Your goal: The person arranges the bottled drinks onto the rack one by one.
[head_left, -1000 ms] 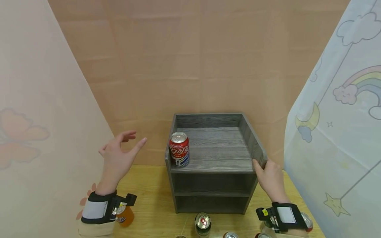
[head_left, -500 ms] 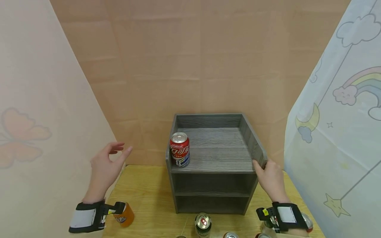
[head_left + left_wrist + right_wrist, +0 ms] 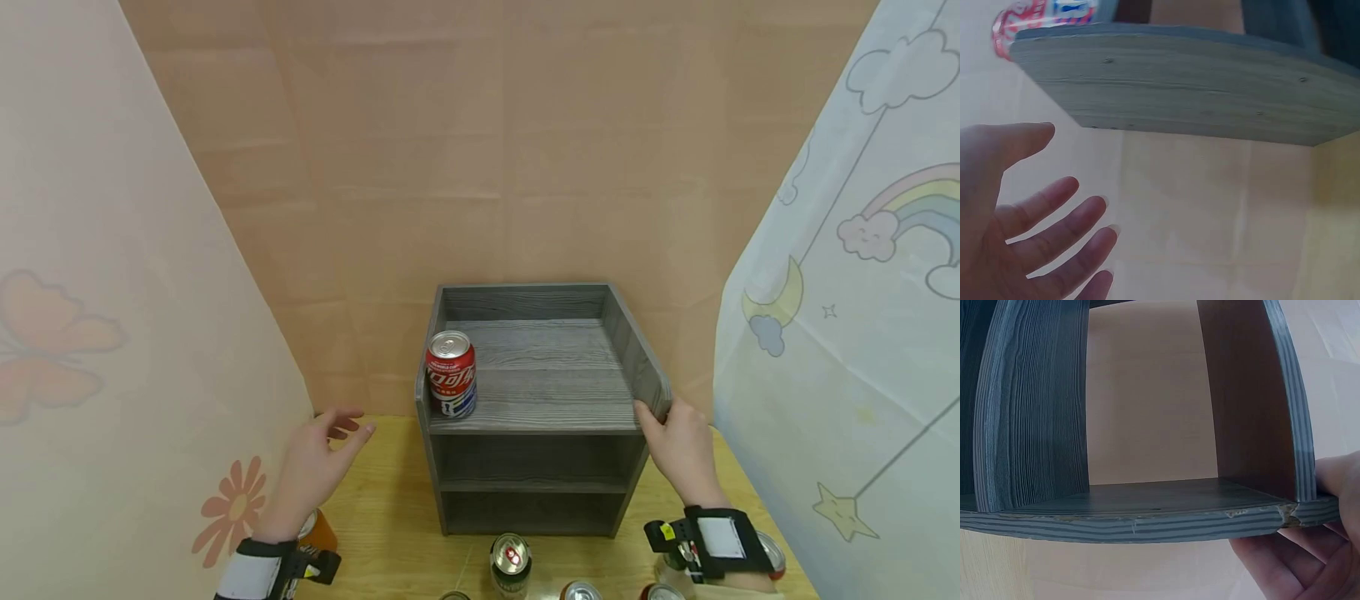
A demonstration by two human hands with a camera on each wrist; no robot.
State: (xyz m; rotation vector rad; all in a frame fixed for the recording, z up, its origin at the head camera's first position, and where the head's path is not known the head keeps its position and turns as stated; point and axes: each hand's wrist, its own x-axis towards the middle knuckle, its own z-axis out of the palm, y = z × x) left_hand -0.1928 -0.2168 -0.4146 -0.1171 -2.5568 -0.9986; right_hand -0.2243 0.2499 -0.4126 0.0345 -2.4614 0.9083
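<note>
A small grey wood-grain shelf unit (image 3: pixel 540 432) stands on the table, with a red cola can (image 3: pixel 452 375) upright at the left front of its top. My right hand (image 3: pixel 681 446) grips the unit's right side panel near the top front corner, thumb on the inner side; the right wrist view shows its fingers (image 3: pixel 1294 559) along the panel's outer face. To the left of the unit my left hand (image 3: pixel 318 467) is in the air with fingers apart and nothing in them. In the left wrist view it is clear of the side panel (image 3: pixel 1191 87).
An orange can (image 3: pixel 321 533) stands behind my left wrist, partly hidden. In front of the unit are a dark green can (image 3: pixel 511 562) and several more cans at the lower edge, such as a silver-topped can (image 3: pixel 581 592). Printed cloth hangs on both sides.
My left hand first drew back left from beside the unit, then came down and right, now lower and near the orange can. The right hand and the cola can stay in place.
</note>
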